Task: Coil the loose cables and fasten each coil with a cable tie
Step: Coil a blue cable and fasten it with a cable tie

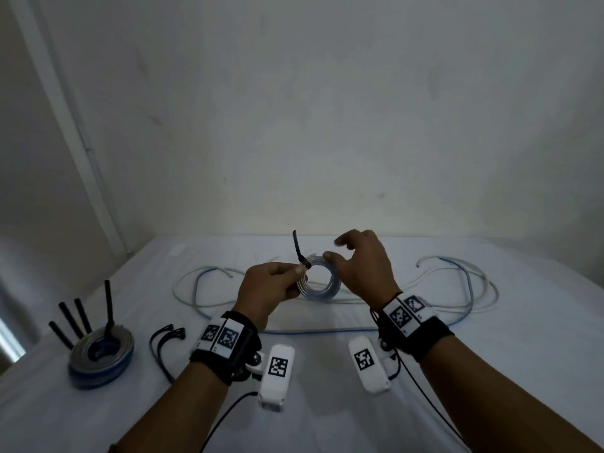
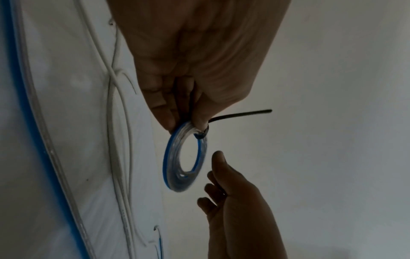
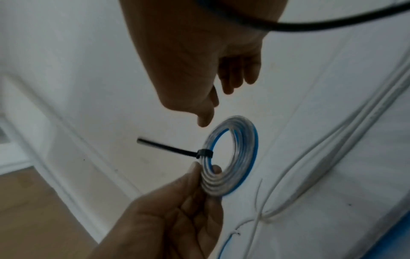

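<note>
Clear-and-blue coil (image 1: 319, 278) pinched upright by left hand (image 1: 271, 291) above the bed's (image 1: 490, 371) middle, black cable tie (image 1: 300, 250) cinched on. Tie's tail pointing up and away, nearest the right hand (image 1: 362, 266), fingers (image 1: 343, 240) spread, holding nothing, just beside the coil's right rim.

Glossy clear plastic coil (image 3: 230, 156), matt blk plastic tie (image 3: 175, 149).

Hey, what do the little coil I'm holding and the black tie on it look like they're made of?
The coil looks like clear, glossy plastic tubing or cable with a blue stripe: light shows through its turns. The cable tie looks like matte black plastic, probably nylon: its free tail juts out stiff and straight. The left hand pinches the coil.
</note>
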